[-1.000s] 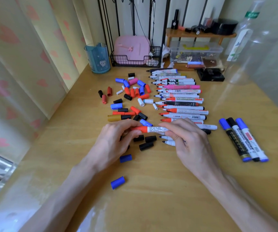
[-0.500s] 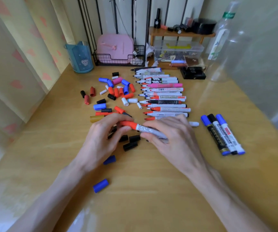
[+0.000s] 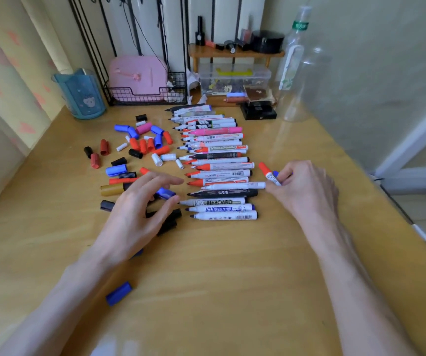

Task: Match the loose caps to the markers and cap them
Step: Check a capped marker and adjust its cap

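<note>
My right hand [image 3: 304,191] grips a white marker with a red cap [image 3: 267,172] to the right of the marker row, its capped end pointing up and left. A blue cap of another marker [image 3: 275,173] peeks out beside my fingers. Several uncapped markers [image 3: 219,165] lie in a row down the middle of the wooden table. Loose caps [image 3: 142,142] in red, blue, black, white and pink are scattered to their left. My left hand [image 3: 140,209] hovers with spread fingers over black caps [image 3: 170,222] and a blue cap [image 3: 165,193], holding nothing. Another blue cap [image 3: 118,293] lies nearer to me.
A blue cup [image 3: 81,95], a wire basket [image 3: 173,80] with a pink case, a clear plastic box [image 3: 235,78] under a small wooden shelf, a black box [image 3: 258,111] and a clear bottle [image 3: 296,68] line the back. The table's edge [image 3: 386,196] runs along the right.
My left hand has let go of the red-capped marker and spread over the caps. My right hand has carried that marker off to the right.
</note>
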Tool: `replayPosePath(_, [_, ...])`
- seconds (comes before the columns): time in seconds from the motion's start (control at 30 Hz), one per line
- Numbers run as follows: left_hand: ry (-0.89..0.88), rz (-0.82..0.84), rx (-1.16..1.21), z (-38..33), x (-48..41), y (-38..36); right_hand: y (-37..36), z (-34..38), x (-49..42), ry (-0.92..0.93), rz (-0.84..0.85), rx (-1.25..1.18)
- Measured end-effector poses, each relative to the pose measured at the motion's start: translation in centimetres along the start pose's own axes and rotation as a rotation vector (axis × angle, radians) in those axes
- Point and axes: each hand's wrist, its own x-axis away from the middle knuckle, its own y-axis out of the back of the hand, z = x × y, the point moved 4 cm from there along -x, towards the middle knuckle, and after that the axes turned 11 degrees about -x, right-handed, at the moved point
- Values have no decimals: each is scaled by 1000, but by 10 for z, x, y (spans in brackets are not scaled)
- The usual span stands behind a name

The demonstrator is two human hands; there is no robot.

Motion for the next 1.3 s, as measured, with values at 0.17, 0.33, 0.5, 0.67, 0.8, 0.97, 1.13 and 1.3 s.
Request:
replayPosePath(0.17, [13, -26, -8, 5, 4, 4, -5, 0, 1, 14, 53, 108])
replayPosePath(0.33, [56, -40, -20, 18, 8, 11, -10, 11, 2, 257, 63, -57])
replayPosePath(0.5, [103, -67, -53, 36, 16, 25, -33, 30, 16, 573, 236, -197])
replayPosePath(0.67, [126, -81, -94, 51, 19, 35, -50, 32, 20, 643, 248, -143])
replayPosePath(0.8, [193, -98, -199, 67, 22, 41, -52, 34, 20, 680, 189, -164])
replayPosePath(0.97, [236, -33, -263, 87, 26, 50, -53, 47, 35, 725, 173, -226])
replayPosePath(1.13, [175, 106, -55, 76, 27, 50, -61, 55, 47, 796, 181, -260])
replayPosePath(1.3, [72, 176, -91, 48, 28, 23, -64, 58, 52, 834, 166, -258])
